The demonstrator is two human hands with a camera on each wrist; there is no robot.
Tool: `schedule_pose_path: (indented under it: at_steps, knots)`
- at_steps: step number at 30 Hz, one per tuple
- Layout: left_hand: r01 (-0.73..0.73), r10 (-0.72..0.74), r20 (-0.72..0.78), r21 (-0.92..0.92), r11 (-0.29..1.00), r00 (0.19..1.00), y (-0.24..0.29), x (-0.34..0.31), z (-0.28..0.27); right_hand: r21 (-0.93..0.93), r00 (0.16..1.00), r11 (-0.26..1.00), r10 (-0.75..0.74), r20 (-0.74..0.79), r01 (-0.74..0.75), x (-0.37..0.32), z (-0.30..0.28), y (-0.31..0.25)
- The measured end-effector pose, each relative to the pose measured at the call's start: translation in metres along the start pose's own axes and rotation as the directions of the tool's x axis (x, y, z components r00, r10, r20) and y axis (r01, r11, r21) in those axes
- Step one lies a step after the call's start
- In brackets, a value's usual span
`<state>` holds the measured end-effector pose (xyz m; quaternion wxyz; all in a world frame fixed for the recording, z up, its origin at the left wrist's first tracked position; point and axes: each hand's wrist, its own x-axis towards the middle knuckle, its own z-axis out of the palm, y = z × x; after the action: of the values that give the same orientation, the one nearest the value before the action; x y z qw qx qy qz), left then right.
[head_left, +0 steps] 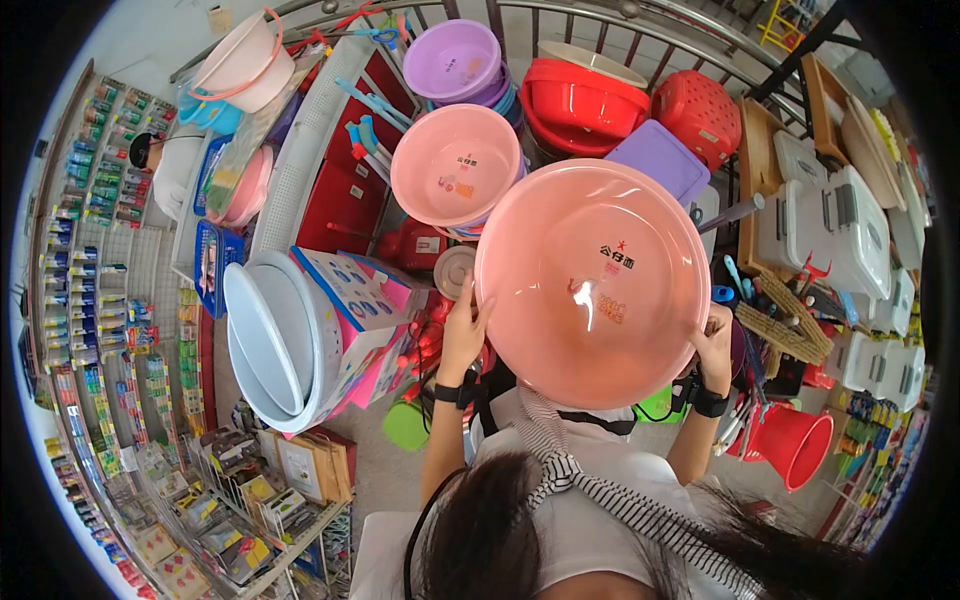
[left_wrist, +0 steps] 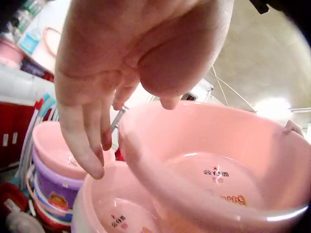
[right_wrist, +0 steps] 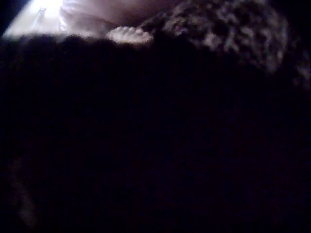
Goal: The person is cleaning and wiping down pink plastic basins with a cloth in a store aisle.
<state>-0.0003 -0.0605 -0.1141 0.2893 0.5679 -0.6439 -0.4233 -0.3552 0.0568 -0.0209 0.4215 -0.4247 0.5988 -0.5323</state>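
Observation:
A large pink plastic basin (head_left: 560,330), printed inside with characters and a small picture, is tilted in front of the person's chest. At its right rim the right hand (head_left: 712,345) pinches the edge, thumb inside the bowl. Beside the left rim is the left hand (head_left: 464,330). Its fingers (left_wrist: 80,141) extend nearly straight along the outside, apart from the wall in the left wrist view, with the thumb close to the rim. Another pink basin (left_wrist: 121,208) with similar print sits below the large one. The right wrist view is almost wholly dark.
Ahead, a smaller pink basin (head_left: 455,165) tops a stack beside purple basins (head_left: 452,60) and red basins (head_left: 585,105). Pale blue tubs (head_left: 270,340) stand left near boxes. White lidded storage boxes (head_left: 840,230) and a red bucket (head_left: 790,445) are at the right.

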Motion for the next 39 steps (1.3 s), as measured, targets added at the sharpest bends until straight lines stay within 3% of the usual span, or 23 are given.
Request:
schedule_pose_path:
  at_steps: [3,5,7,9,10,13,18,21,25,27,29,35,39]
  knots:
    - [-0.029,0.028,-0.052,-0.03,0.999,0.998,-0.007,0.003,0.011,0.009,1.0,1.0,-0.002,-0.015,0.002,-0.011,-0.004,0.016]
    - [0.028,-0.027,-0.045,0.018,0.999,0.999,0.003,0.002,0.012,0.003,0.966,0.992,0.126,-0.224,-0.128,-0.018,-0.004,0.022]
    - [0.089,-0.102,-0.125,-0.108,0.99,0.987,0.013,0.002,0.013,-0.11,0.959,0.98,0.131,-0.251,-0.163,-0.019,-0.008,0.024]
    - [0.068,-0.084,-0.145,-0.11,0.992,0.986,0.008,0.004,0.016,-0.47,0.953,0.831,0.227,-0.201,-0.297,-0.027,-0.017,0.033]
    - [0.082,-0.099,-0.144,-0.124,0.989,0.985,0.008,0.005,0.017,-0.501,0.942,0.8,0.246,-0.227,-0.329,-0.031,-0.015,0.04]
    - [0.076,-0.1,-0.152,-0.158,0.985,0.983,0.002,0.01,0.021,-0.493,0.922,0.783,0.273,-0.276,-0.38,-0.037,-0.01,0.059]
    - [-0.002,-0.036,-0.261,-0.143,0.99,0.965,-0.012,0.024,0.022,-0.462,0.895,0.815,0.144,-0.423,-0.349,-0.012,0.024,0.088]
    - [0.12,-0.12,-0.293,-0.017,0.993,0.949,-0.006,0.042,0.013,-0.508,0.878,0.774,0.126,-0.462,-0.378,0.016,0.047,0.096]
    - [0.006,0.017,-0.345,0.064,0.998,0.939,-0.04,0.082,0.028,-0.525,0.828,0.749,0.057,-0.558,-0.405,0.046,0.064,0.117]
    - [-0.072,0.123,-0.283,0.186,0.98,0.951,-0.036,0.099,0.035,-0.506,0.79,0.696,0.148,-0.594,-0.51,0.053,0.062,0.121]
    - [-0.048,0.1,-0.279,0.187,0.981,0.955,-0.03,0.107,0.045,-0.503,0.788,0.694,0.152,-0.596,-0.515,0.053,0.058,0.129]
    - [-0.035,0.127,-0.253,0.338,0.94,0.959,-0.084,0.116,0.089,-0.508,0.774,0.64,0.226,-0.592,-0.576,0.048,0.042,0.174]
    - [0.011,0.065,-0.226,0.321,0.947,0.972,-0.089,0.117,0.096,-0.532,0.776,0.597,0.276,-0.567,-0.601,0.051,0.047,0.197]
